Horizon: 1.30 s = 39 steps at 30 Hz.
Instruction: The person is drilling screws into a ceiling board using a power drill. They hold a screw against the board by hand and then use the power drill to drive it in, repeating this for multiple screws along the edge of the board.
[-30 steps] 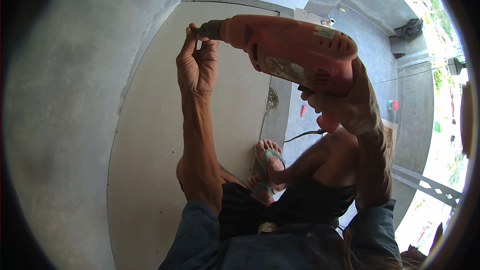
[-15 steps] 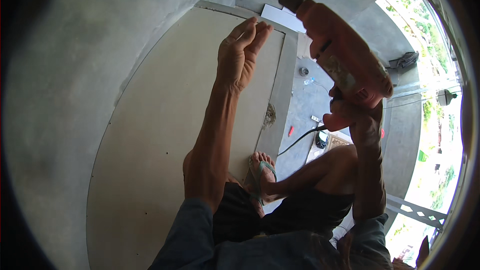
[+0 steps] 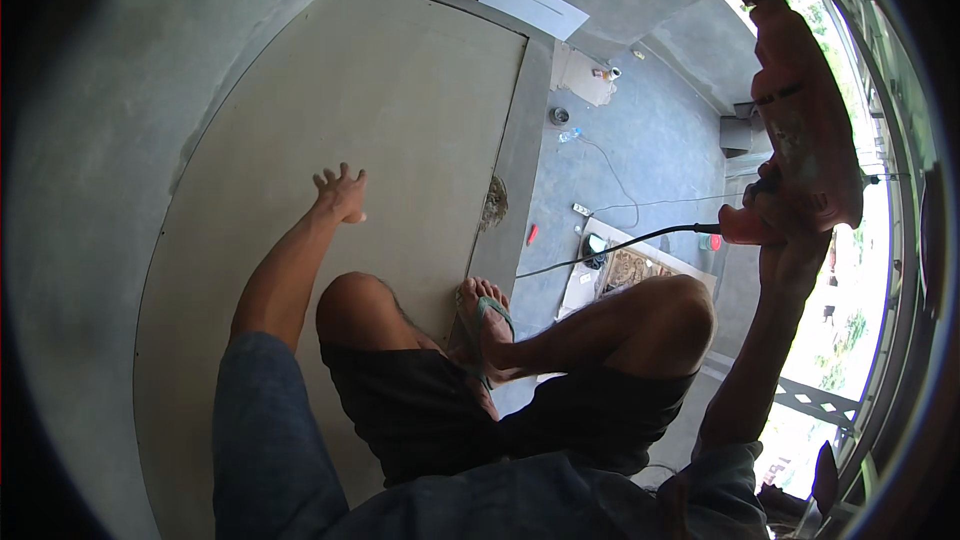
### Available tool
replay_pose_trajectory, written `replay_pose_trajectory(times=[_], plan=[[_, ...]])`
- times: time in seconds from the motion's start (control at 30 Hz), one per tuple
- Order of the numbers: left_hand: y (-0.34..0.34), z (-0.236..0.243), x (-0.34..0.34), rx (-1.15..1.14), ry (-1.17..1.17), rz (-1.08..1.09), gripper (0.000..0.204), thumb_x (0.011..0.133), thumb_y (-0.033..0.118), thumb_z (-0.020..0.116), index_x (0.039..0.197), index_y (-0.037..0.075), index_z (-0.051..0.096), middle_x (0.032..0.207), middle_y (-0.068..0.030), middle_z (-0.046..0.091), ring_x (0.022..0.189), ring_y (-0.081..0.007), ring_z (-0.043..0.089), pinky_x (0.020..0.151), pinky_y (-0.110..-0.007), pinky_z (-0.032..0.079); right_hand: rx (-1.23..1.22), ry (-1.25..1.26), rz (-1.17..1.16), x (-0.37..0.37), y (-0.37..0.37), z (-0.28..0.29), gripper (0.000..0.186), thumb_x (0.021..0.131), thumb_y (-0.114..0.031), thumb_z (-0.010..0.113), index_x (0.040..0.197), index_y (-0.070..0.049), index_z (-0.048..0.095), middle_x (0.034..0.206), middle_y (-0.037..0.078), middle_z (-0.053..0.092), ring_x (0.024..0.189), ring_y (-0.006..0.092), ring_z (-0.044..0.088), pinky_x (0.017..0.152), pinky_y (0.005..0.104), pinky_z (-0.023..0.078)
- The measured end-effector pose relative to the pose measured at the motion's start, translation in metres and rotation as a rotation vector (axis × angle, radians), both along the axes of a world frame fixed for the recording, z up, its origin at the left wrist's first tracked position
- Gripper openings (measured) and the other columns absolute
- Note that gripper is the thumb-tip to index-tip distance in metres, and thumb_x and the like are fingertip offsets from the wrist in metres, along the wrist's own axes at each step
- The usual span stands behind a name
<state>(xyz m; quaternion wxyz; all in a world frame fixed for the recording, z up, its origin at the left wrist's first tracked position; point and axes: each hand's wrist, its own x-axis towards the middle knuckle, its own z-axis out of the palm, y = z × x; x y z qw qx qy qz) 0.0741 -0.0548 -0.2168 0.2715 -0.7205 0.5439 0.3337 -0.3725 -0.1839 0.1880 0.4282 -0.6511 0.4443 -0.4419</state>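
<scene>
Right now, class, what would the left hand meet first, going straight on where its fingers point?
The left hand would probably meet the pale board first, though depth is unclear, so any gap between them cannot be judged.

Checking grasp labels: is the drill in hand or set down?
In hand: the right hand grips the red drill by its handle. The left hand is off it, fingers spread.

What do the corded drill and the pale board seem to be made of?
The corded drill: probably hard plastic, dull red, judging by its rounded moulded shell. The pale board: perhaps gypsum or fibre cement, matt and smooth, from its even, grainless face; exact type unclear.
</scene>
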Motion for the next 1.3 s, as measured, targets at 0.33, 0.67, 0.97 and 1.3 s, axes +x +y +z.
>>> replay_pose_trajectory(times=[0.33,0.67,0.97,1.3], plan=[[0.105,-0.039,-0.005,-0.098,-0.027,0.135,0.139,0.066,0.042,0.096,0.166,0.023,0.000,0.170,-0.0256,0.002,0.151,-0.0572,0.016,0.118,-0.075,0.021,-0.035,-0.184,-0.047,0.006,-0.006,-0.016,0.066,0.075,0.011,0.069,0.137,-0.002,0.053,0.113,0.012,0.064,0.096,0.0212,0.065,0.080,0.0398,0.058],[0.103,-0.036,-0.009,-0.141,-0.064,0.039,0.139,0.062,0.047,0.096,0.166,0.019,0.007,0.169,-0.0268,0.006,0.149,-0.0566,0.023,0.118,-0.076,0.018,-0.025,-0.081,-0.153,-0.030,-0.002,-0.020,0.072,0.074,0.011,0.070,0.141,-0.003,0.048,0.117,0.012,0.063,0.100,0.0227,0.066,0.078,0.0398,0.061],[0.098,-0.035,-0.006,-0.159,-0.080,0.001,0.139,0.061,0.048,0.095,0.166,0.015,0.010,0.167,-0.0283,0.012,0.145,-0.0578,0.029,0.119,-0.076,0.014,0.038,-0.074,-0.230,-0.057,-0.003,-0.042,0.068,0.074,0.012,0.068,0.138,-0.002,0.051,0.119,0.013,0.064,0.103,0.0240,0.067,0.079,0.0412,0.061],[0.098,-0.031,-0.013,-0.148,-0.037,-0.022,0.139,0.064,0.044,0.095,0.166,0.013,0.005,0.167,-0.0303,0.008,0.144,-0.0594,0.028,0.119,-0.076,0.013,0.033,-0.132,-0.268,-0.034,-0.061,-0.073,0.070,0.079,0.013,0.066,0.144,-0.004,0.046,0.123,0.014,0.064,0.108,0.0252,0.064,0.086,0.0464,0.057]])
